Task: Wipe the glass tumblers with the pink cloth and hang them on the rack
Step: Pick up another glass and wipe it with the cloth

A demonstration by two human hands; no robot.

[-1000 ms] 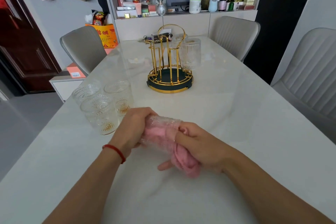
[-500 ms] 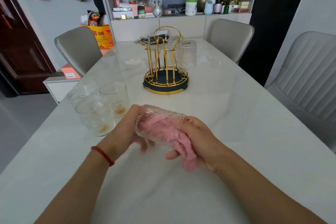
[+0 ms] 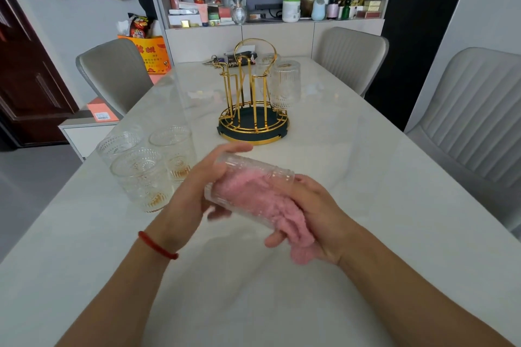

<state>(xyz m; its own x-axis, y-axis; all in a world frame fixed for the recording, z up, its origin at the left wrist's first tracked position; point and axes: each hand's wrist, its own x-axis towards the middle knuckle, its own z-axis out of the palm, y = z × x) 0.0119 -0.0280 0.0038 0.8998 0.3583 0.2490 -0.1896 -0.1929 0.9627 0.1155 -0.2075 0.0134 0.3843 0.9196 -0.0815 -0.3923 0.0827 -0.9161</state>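
Observation:
A ribbed glass tumbler lies on its side above the table, its base held in my left hand. The pink cloth is stuffed into its mouth, and my right hand grips the cloth with fingers reaching into the glass. A tail of cloth hangs below my right palm. Three more tumblers stand upright at the table's left edge. The gold rack on a dark round base stands at mid-table, with two tumblers hung upside down on its right side.
The white marble table stretches ahead. Grey chairs stand at the left, far right and right. Keys and a small box lie behind the rack. A cluttered shelf lines the back wall.
The tumbler has turned in my hands, its base lifting clear of my left palm. My left fingers opened from a full wrap to a looser hold on the base.

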